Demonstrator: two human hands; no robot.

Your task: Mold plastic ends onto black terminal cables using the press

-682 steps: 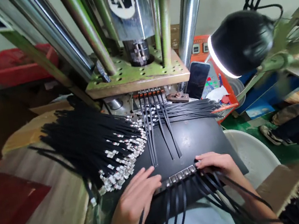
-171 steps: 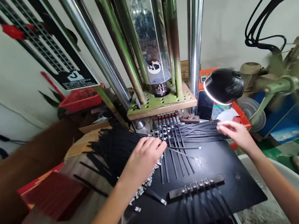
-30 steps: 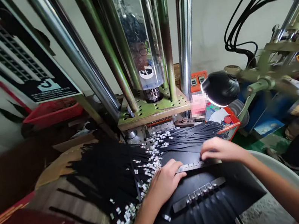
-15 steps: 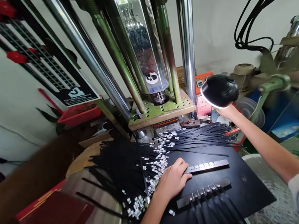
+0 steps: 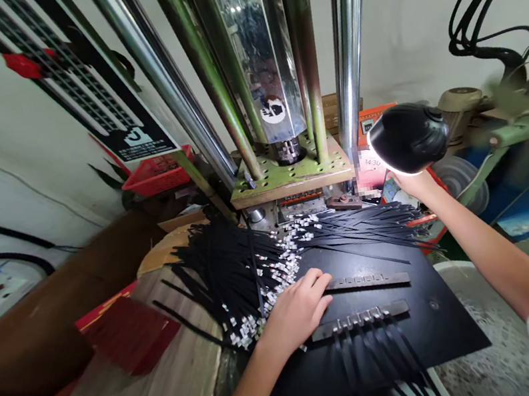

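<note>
Bare black plate (image 5: 432, 325) right; cable heap (image 5: 227, 275) (dense) blocks left.

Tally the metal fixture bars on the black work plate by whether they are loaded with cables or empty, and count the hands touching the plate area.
Empty fixture bar: 1, by the left hand
Loaded fixture bar with black cables: 1
Hands on the black plate: 1; the right hand is under the lamp
Total bars: 2
</note>
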